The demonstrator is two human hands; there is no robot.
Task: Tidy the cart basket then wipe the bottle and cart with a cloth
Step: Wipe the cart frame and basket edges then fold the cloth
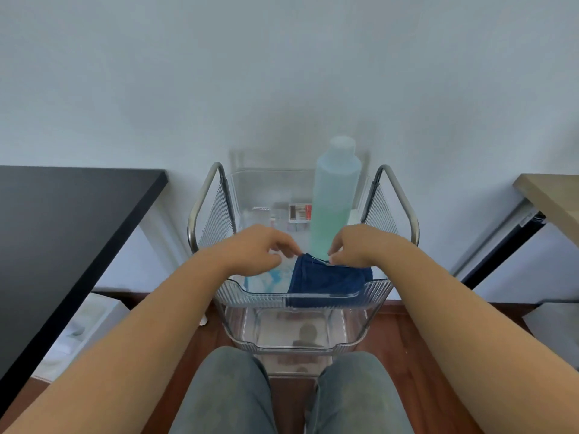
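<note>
A clear ribbed cart basket (250, 297) with chrome side handles stands in front of me against the wall. A tall translucent bottle (335, 195) of pale green liquid stands upright at the basket's back right. A dark blue cloth (326, 278) lies bunched in the front right corner, partly draped at the rim. My left hand (253, 249) pinches the cloth's top left edge. My right hand (360, 244) pinches the top edge a little to the right. A light blue patterned item (272, 278) lies on the basket floor under my left hand.
A small red and white box (300, 212) lies at the back of the basket. A lower clear tier (294, 336) sits beneath. A black table (62, 220) stands at the left, a wooden desk (551, 198) at the right. My knees (232, 393) are close to the cart.
</note>
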